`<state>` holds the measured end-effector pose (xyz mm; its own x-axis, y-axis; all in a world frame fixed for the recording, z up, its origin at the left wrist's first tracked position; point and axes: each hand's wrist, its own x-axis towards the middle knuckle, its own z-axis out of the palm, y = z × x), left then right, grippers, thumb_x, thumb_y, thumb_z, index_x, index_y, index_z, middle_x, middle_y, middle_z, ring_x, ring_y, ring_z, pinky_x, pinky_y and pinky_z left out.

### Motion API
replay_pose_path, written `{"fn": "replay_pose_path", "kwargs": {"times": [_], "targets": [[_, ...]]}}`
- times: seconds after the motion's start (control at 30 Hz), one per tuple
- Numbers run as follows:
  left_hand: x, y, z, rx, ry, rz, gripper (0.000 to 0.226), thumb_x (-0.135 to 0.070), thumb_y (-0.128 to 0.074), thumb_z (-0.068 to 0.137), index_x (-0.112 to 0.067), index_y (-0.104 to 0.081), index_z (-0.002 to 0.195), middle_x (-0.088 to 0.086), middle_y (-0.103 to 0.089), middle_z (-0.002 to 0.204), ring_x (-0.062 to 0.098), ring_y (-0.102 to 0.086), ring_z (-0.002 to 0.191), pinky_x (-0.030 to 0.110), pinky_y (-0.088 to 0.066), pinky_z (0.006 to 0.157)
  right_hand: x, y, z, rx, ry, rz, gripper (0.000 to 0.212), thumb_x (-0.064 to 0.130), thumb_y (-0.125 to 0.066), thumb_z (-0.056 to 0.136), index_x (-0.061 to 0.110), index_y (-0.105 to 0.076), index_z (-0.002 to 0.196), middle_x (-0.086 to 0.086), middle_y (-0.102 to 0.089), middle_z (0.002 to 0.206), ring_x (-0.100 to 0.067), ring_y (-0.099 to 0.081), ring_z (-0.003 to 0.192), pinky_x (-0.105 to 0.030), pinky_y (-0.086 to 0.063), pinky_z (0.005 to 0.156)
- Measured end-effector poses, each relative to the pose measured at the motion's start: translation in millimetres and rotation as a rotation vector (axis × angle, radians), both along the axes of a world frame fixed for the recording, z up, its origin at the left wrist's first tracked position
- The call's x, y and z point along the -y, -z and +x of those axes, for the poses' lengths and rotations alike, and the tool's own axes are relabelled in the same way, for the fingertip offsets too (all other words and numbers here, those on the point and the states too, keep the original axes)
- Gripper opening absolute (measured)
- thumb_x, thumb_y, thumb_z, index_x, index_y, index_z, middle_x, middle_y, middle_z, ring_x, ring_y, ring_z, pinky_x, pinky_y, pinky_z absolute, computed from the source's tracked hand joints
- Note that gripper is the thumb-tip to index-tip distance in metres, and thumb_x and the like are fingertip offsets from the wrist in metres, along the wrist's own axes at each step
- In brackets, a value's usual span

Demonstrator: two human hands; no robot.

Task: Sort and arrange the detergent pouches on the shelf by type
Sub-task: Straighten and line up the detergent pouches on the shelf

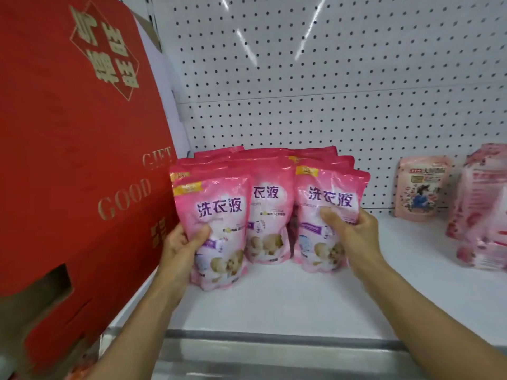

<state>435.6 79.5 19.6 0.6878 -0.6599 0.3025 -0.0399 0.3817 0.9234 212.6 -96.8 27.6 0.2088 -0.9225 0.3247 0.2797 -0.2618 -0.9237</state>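
The front-left pink pouch (216, 231) stands upright on the white shelf (288, 300), held in the left hand (182, 249), whose thumb presses across its printed face while the fingers wrap behind its left edge. The front-right pink pouch (329, 218), of the same print, is held by the right hand (354, 231): the thumb lies over the front near the middle and the fingers curl round its right edge. Between the two hands, a little farther back, stands the middle pink pouch (267, 223), untouched by either hand. Behind all three, beyond the fingertips, more pouches of the same kind (274, 154) stand in rows, only their dark pink tops showing.

Just left of the left hand, touching or nearly touching the rear pouches, leans a large red gift box (82, 160) with gold lettering, tilted over the shelf's end. Well to the right of the right hand, apart from the group, a paler floral pouch (422, 187) stands against the perforated back panel (329, 91). Farther right again, nearer the front of the shelf, sit more pale pink floral pouches (482, 209), blurred at the frame edge. Below both forearms runs the shelf's grey front rail (274, 344).
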Motion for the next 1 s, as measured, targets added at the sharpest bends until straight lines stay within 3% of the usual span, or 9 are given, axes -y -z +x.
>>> {"fn": "replay_pose_path", "kwargs": {"times": [0.13,0.2,0.27,0.33,0.43,0.63,0.77,0.9,1.0], "targets": [[-10.9,6.8,5.8,0.037,0.004,0.016,0.035,-0.020,-0.068,0.082,-0.020,-0.066,0.117,0.005,-0.075,0.113,0.025,-0.072,0.103,0.039,-0.059,0.083,0.8,5.4,-3.5,-0.062,-0.077,0.020,0.030,0.012,-0.084,0.071,0.019,-0.069,0.096,0.005,-0.077,0.083,-0.014,-0.075,0.073,-0.028,-0.058,0.061],[-17.8,11.5,2.2,0.061,-0.038,0.048,0.058,-0.025,-0.081,0.076,-0.026,-0.057,0.128,-0.001,-0.072,0.119,0.021,-0.070,0.108,0.041,-0.057,0.087,1.7,9.4,-3.8,-0.108,-0.085,0.020,0.041,0.013,-0.087,0.068,0.020,-0.068,0.103,0.004,-0.077,0.090,-0.017,-0.075,0.078,-0.035,-0.059,0.069],[-22.3,15.1,-9.8,0.099,-0.088,0.146,0.091,-0.028,-0.092,0.059,-0.031,-0.043,0.136,-0.005,-0.069,0.121,0.014,-0.070,0.104,0.035,-0.060,0.078,2.8,12.8,-5.1,-0.132,-0.114,0.013,0.052,0.013,-0.089,0.063,0.021,-0.065,0.110,0.004,-0.077,0.095,-0.018,-0.075,0.082,-0.038,-0.059,0.073],[-21.3,16.5,-26.9,0.157,-0.095,0.242,0.106,-0.012,-0.093,0.058,-0.031,-0.030,0.140,-0.008,-0.063,0.119,0.003,-0.068,0.094,0.017,-0.056,0.062,4.6,15.7,-8.6,-0.159,-0.166,0.013,0.063,0.011,-0.090,0.059,0.022,-0.062,0.114,0.003,-0.076,0.099,-0.018,-0.075,0.084,-0.038,-0.058,0.074],[-15.0,17.2,-35.8,0.212,-0.094,0.269,0.095,0.008,-0.082,0.070,-0.027,-0.023,0.135,-0.015,-0.056,0.109,-0.015,-0.064,0.075,0.007,-0.048,0.051,4.5,16.2,-15.5,-0.274,-0.295,-0.018,0.067,0.003,-0.088,0.060,0.019,-0.059,0.119,-0.001,-0.076,0.101,-0.020,-0.075,0.087,-0.034,-0.059,0.069],[-3.0,6.5,-10.4,0.306,-0.051,0.282,0.083,0.020,-0.072,0.074,-0.019,-0.023,0.127,-0.013,-0.055,0.110,-0.019,-0.064,0.073,0.006,-0.050,0.056,7.9,17.3,-16.1,-0.285,-0.257,-0.091,0.042,-0.007,-0.082,0.065,0.006,-0.069,0.102,-0.005,-0.078,0.087,-0.023,-0.075,0.076,-0.029,-0.059,0.056],[15.8,4.9,2.2,0.259,-0.022,0.259,0.077,0.028,-0.064,0.075,-0.014,-0.022,0.124,-0.004,-0.059,0.102,-0.006,-0.069,0.065,0.012,-0.053,0.054,18.4,19.9,-10.0,-0.262,-0.206,-0.095,0.048,-0.008,-0.082,0.065,0.003,-0.066,0.109,-0.005,-0.078,0.086,-0.024,-0.075,0.075,-0.040,-0.061,0.058],[22.5,18.5,12.6,0.252,-0.032,0.271,0.081,0.025,-0.071,0.072,-0.017,-0.025,0.124,-0.006,-0.059,0.112,0.000,-0.073,0.073,0.019,-0.057,0.059,16.4,19.8,-8.5,-0.269,-0.261,-0.109,0.058,-0.007,-0.083,0.065,0.010,-0.060,0.116,0.003,-0.078,0.091,-0.017,-0.075,0.080,-0.027,-0.059,0.058],[20.0,21.1,13.0,0.282,-0.080,0.307,0.083,0.015,-0.081,0.066,-0.017,-0.029,0.122,-0.004,-0.055,0.119,-0.003,-0.069,0.080,0.013,-0.054,0.058,13.7,19.1,-8.4,-0.282,-0.292,-0.124,0.063,-0.006,-0.084,0.065,0.017,-0.056,0.116,0.009,-0.077,0.092,-0.011,-0.074,0.082,-0.020,-0.057,0.059]]}}
